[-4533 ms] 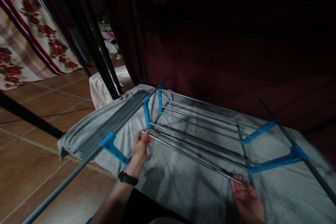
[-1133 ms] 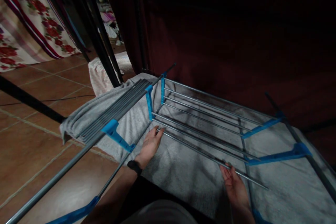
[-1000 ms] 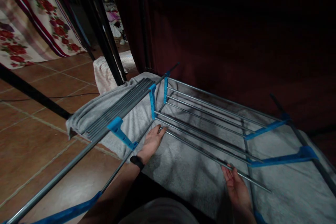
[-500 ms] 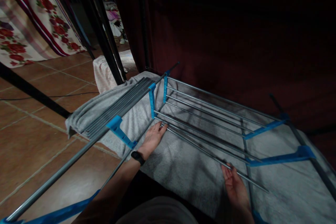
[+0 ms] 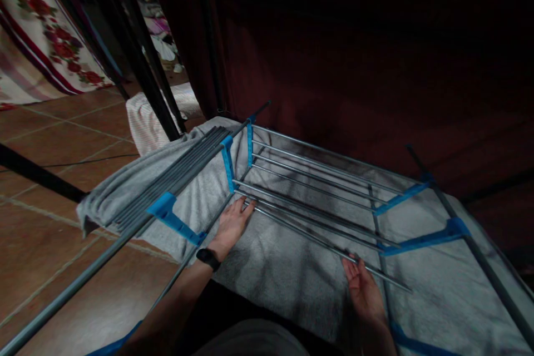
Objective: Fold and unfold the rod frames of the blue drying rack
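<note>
My left hand (image 5: 231, 221), with a dark band at the wrist, grips a thin grey metal rod (image 5: 300, 231) near its far end, close to a blue plastic bracket (image 5: 228, 166). Farther along the same rod, my right hand (image 5: 366, 292) pinches it between thumb and fingers, and its near end sticks out beyond them. The rod belongs beside a lying rack frame of grey tubes and blue brackets. Several rods (image 5: 317, 168) span from the left brackets to the right blue bracket (image 5: 425, 242). Whether the held rod's far end sits inside a bracket is hard to tell.
Several loose rods (image 5: 175, 178) lie bundled on the grey blanket (image 5: 292, 283) at the left. A long tube (image 5: 83, 283) crosses above the tiled floor (image 5: 50, 239). Black metal poles (image 5: 142, 61) stand at the left, and a dark red curtain (image 5: 334, 94) hangs behind.
The whole view has shifted, so the rack and both hands appear slightly farther left. Both hands keep their hold on the rod, with little visible movement against the rack.
</note>
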`<state>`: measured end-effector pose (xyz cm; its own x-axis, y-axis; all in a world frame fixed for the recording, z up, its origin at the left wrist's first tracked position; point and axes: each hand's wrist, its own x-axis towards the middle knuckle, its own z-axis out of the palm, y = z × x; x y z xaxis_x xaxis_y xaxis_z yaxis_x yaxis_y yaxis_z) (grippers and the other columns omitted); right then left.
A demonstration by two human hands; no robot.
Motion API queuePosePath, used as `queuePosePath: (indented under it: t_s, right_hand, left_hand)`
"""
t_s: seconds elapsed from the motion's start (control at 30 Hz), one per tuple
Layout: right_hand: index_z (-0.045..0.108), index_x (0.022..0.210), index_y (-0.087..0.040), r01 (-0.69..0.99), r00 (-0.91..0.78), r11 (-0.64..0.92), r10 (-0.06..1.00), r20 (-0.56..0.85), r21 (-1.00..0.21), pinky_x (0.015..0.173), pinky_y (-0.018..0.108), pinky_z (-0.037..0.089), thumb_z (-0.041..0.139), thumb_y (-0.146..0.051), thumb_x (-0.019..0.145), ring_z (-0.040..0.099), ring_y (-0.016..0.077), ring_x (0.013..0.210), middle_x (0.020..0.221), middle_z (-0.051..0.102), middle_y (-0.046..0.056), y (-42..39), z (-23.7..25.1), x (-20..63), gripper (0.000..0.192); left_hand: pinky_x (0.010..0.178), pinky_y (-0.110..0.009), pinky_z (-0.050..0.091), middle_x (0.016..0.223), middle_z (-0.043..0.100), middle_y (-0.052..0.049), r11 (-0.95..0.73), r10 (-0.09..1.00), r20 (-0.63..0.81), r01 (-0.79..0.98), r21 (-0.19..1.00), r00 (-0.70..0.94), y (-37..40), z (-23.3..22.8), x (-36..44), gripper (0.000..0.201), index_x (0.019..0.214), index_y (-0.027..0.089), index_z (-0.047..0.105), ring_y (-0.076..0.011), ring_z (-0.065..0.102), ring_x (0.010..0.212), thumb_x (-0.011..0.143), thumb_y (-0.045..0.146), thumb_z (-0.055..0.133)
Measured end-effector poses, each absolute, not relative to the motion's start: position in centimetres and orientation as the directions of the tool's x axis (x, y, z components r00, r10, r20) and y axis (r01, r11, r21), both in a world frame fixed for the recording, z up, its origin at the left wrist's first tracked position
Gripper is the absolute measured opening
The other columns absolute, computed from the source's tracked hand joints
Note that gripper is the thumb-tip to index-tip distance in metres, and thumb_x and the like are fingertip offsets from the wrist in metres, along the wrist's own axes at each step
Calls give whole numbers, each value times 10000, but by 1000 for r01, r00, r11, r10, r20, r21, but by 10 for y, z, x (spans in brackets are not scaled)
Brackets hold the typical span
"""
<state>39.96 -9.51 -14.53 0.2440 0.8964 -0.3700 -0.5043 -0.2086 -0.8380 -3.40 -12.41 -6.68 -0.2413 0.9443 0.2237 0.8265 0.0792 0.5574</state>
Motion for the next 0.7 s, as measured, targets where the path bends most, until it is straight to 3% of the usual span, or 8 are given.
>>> queuePosePath:
  t_s: [0.2,0.33,0.47,0.6,0.7]
  right_hand:
    - [735,865,-232,-561,237,-203,890,-390,-803,1092,444,563,887,-369,738,750,201,1012,974,786,24,-93,-143,393,241]
    - [749,889,-234,-634,234,-178,883,-406,-753,991,407,623,862,-320,739,755,197,994,979,792,34,-93,-136,387,207]
    - [748,895,-241,-662,260,-123,887,-381,-739,937,359,637,865,-290,723,755,183,978,968,797,22,-92,-126,383,214]
    - [738,905,-253,-635,313,-55,893,-322,-771,900,343,640,873,-311,729,757,181,930,935,795,5,-91,-111,384,229]
    - [731,934,-251,-618,339,-3,901,-270,-786,886,331,635,880,-317,735,758,176,915,952,795,-1,-87,-96,390,257]
  left_hand:
    - [1156,-472,432,1467,621,-148,87,914,255,765,638,-316,-126,-74,-41,485,1262,217,722,-337,600,1314,861,88,482]
    - [1126,-529,462,1449,639,-133,131,895,229,716,685,-383,-130,-75,-47,444,1211,236,738,-373,591,1312,827,141,536]
    - [1036,-574,522,1472,627,-68,202,885,217,758,620,-412,-137,-70,-54,392,1161,309,726,-374,612,1252,835,195,542]
    - [953,-597,546,1488,595,-180,183,884,264,807,561,-385,-141,-70,-61,404,1184,218,732,-437,625,1197,830,253,542]
    - [935,-565,555,1445,628,-169,176,884,265,799,575,-385,-143,-70,-61,422,1198,220,727,-427,631,1184,815,238,552]
